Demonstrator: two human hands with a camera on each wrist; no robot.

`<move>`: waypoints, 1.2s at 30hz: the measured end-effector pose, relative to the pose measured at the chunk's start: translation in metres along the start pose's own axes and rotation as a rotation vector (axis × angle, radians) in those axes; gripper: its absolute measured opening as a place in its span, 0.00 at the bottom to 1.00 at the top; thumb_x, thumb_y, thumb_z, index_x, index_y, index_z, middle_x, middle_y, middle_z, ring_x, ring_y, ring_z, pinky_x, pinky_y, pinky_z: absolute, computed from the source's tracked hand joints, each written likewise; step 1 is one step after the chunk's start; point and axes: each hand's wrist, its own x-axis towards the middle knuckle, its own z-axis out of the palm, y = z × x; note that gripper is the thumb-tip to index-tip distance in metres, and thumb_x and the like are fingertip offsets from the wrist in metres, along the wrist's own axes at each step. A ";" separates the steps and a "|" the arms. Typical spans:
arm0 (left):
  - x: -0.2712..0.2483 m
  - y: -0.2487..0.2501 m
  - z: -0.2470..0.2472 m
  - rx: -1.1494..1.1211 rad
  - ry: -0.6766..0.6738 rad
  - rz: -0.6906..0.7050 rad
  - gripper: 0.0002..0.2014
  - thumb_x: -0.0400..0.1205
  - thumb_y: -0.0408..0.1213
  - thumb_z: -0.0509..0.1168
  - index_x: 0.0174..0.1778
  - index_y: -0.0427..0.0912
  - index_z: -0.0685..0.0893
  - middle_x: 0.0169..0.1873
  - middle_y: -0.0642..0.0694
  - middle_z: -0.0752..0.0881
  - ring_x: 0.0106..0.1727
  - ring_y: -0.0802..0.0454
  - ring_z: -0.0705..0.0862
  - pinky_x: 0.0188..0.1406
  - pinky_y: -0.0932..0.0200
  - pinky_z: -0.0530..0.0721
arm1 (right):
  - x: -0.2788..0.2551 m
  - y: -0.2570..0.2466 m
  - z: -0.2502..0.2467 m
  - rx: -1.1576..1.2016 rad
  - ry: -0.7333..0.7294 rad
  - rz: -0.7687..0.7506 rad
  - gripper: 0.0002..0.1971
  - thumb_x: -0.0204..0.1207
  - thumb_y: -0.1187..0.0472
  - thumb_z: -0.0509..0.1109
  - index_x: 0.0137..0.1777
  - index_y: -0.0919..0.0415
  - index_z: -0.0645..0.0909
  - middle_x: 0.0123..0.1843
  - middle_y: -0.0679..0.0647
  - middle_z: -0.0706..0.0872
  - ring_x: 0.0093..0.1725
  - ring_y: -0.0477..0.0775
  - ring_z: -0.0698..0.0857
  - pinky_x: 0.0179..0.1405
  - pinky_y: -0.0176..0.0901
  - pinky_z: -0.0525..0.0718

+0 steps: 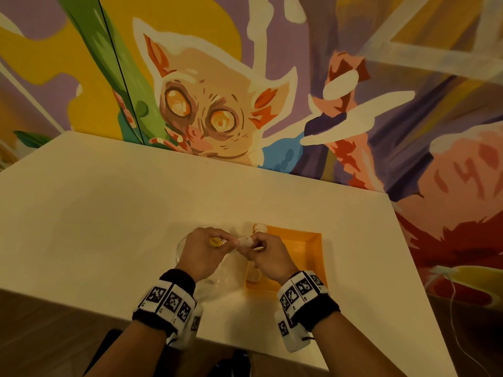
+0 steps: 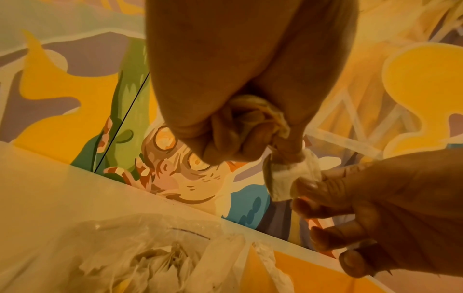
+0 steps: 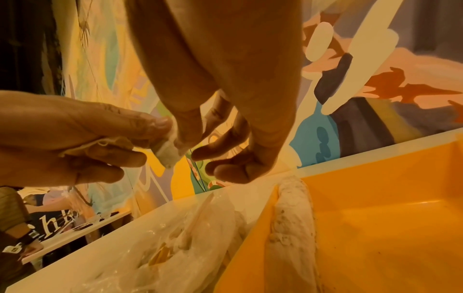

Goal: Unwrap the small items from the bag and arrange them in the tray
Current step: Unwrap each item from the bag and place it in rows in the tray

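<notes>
- Clearly the unwrapping step is in hand: both hands are raised together just above the table (image 1: 114, 202), over the gap between the clear plastic bag (image 1: 217, 278) and the orange tray (image 1: 313, 240).
- The left hand (image 1: 202, 253) has its fingers curled round a small item bundled in white tissue wrap (image 2: 293, 178); crumpled tissue shows inside the fist from the left wrist view, and a bit of yellow peeks between the fingers from above.
- The right hand (image 1: 268, 255) pinches the free end of that tissue between thumb and forefinger, the other fingers (image 3: 225, 170) loosely curled below and holding nothing.
- What the item itself is I cannot tell; it is almost wholly covered by hand and paper.
- The bag lies slack on the table under the left hand, with more crumpled tissue bundles (image 2: 155, 263) inside it.
- The tray sits just right of the bag, touching it or nearly so; a pale crumpled strip (image 3: 293, 218) lies along its left wall, and its floor looks otherwise bare, so by my reckoning the task is at an early stage.
- Next, I judge, the right hand needs to draw the tissue away while the left keeps a firm hold, then the bared item goes into the tray.
- No brand or label is legible on bag, tissue or tray; the wristbands (image 1: 168, 300) carry only black-and-white square code markers, and some dark lettering at the far left of the right wrist view is too broken to read.
</notes>
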 end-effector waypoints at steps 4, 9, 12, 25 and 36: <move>-0.002 0.010 0.004 -0.049 -0.016 0.017 0.05 0.74 0.38 0.77 0.34 0.50 0.90 0.34 0.59 0.89 0.26 0.71 0.81 0.32 0.72 0.74 | -0.004 -0.008 -0.002 0.080 -0.090 0.012 0.08 0.71 0.61 0.79 0.50 0.58 0.87 0.40 0.44 0.87 0.39 0.42 0.85 0.33 0.32 0.81; 0.004 -0.003 0.015 -0.057 0.045 -0.091 0.05 0.77 0.41 0.75 0.35 0.53 0.89 0.38 0.60 0.89 0.46 0.59 0.86 0.50 0.62 0.81 | -0.001 -0.003 -0.011 -0.041 -0.048 0.100 0.05 0.75 0.57 0.77 0.48 0.57 0.88 0.40 0.57 0.89 0.37 0.53 0.87 0.33 0.46 0.87; 0.003 -0.017 0.027 0.083 -0.029 -0.183 0.05 0.79 0.41 0.72 0.45 0.44 0.89 0.42 0.55 0.85 0.45 0.55 0.82 0.47 0.63 0.76 | 0.003 0.012 -0.025 -0.248 -0.047 0.186 0.04 0.73 0.58 0.78 0.46 0.55 0.87 0.43 0.55 0.89 0.41 0.54 0.88 0.38 0.46 0.87; -0.004 -0.061 0.077 0.394 -0.300 -0.322 0.13 0.79 0.52 0.68 0.44 0.46 0.90 0.52 0.43 0.88 0.52 0.46 0.86 0.47 0.55 0.82 | 0.019 0.044 -0.002 -0.704 -0.191 0.433 0.14 0.76 0.54 0.74 0.50 0.66 0.88 0.46 0.60 0.89 0.42 0.59 0.88 0.34 0.42 0.84; -0.004 -0.067 0.080 0.379 -0.278 -0.307 0.11 0.80 0.49 0.68 0.50 0.48 0.92 0.57 0.46 0.87 0.56 0.48 0.85 0.55 0.55 0.83 | 0.020 0.035 -0.002 -0.735 -0.115 0.497 0.17 0.72 0.47 0.77 0.51 0.59 0.83 0.52 0.58 0.87 0.51 0.57 0.86 0.27 0.37 0.74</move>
